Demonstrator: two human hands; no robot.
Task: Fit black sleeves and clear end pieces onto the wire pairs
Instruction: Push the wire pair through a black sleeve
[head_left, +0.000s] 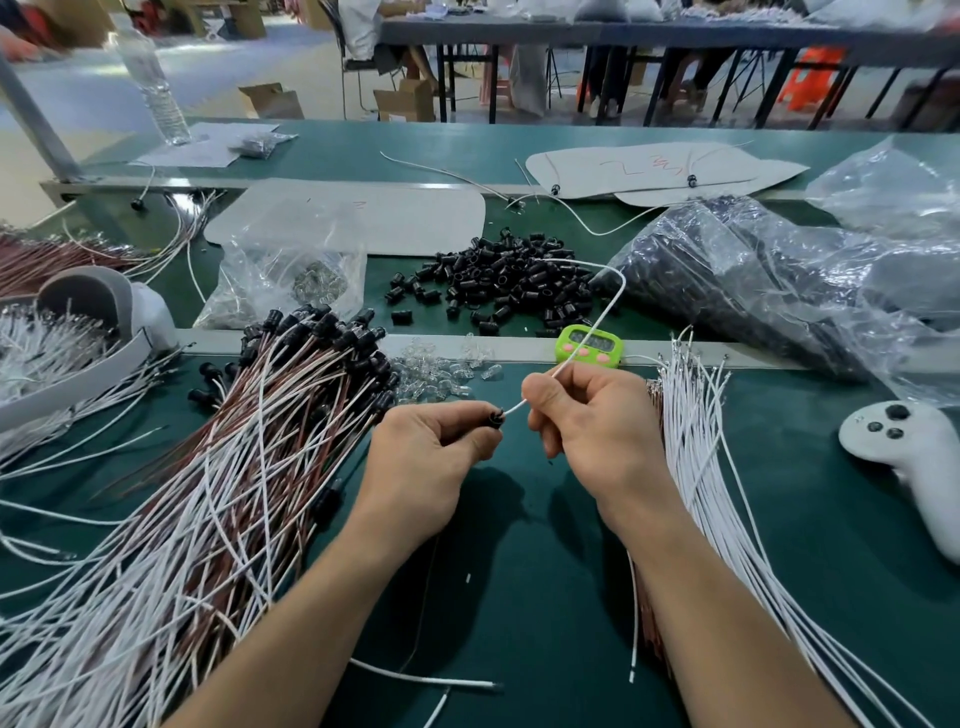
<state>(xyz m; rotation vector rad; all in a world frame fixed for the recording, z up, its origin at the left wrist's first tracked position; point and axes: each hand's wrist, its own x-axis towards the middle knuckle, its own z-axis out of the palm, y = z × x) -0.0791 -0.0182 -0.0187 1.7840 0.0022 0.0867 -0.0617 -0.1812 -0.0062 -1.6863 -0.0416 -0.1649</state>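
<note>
My left hand (431, 457) pinches a small black sleeve (496, 417) between thumb and fingers. My right hand (592, 421) grips a white wire (605, 317) whose end enters the sleeve; the wire arcs up and back over a heap of loose black sleeves (504, 283). Clear end pieces (441, 371) lie scattered just beyond my hands. Left of them spreads a big pile of finished white and brown wire pairs with black sleeves (249, 441). A bundle of bare white wires (696, 441) lies to the right.
A green timer (589, 346) stands on the table's metal strip. A white controller (904, 447) lies at the right. Plastic bags (753, 270) of black parts fill the back right, and a bag of clear pieces (291, 270) sits back left. A water bottle (156, 88) stands far left.
</note>
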